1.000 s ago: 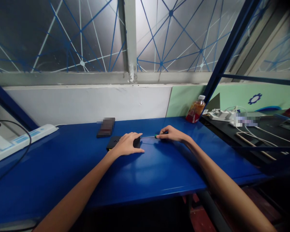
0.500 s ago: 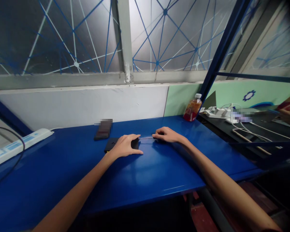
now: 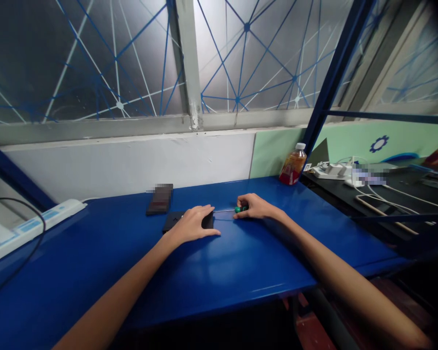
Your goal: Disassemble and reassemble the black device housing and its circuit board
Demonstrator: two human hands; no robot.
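A flat black box (image 3: pixel 171 220) lies on the blue table (image 3: pixel 241 262). My left hand (image 3: pixel 194 224) spans it from above, fingers along the far side and thumb along the near side, and it covers much of the box. To the right, my right hand (image 3: pixel 253 206) pinches the green handle of a screwdriver (image 3: pixel 237 209). Its thin metal shaft lies level and points left at the box's right end. Whether the tip touches the box I cannot tell.
A dark phone-like slab (image 3: pixel 160 198) lies behind the box. A white power strip (image 3: pixel 36 228) with a black cable sits at left. At the back right stands a drink bottle (image 3: pixel 293 164). A black desk (image 3: pixel 379 194) with chargers and cables adjoins, where another person's hand is blurred.
My right fingers have shifted on the screwdriver, so its green handle now shows. The left hand keeps its place on the box. The whole view has moved slightly.
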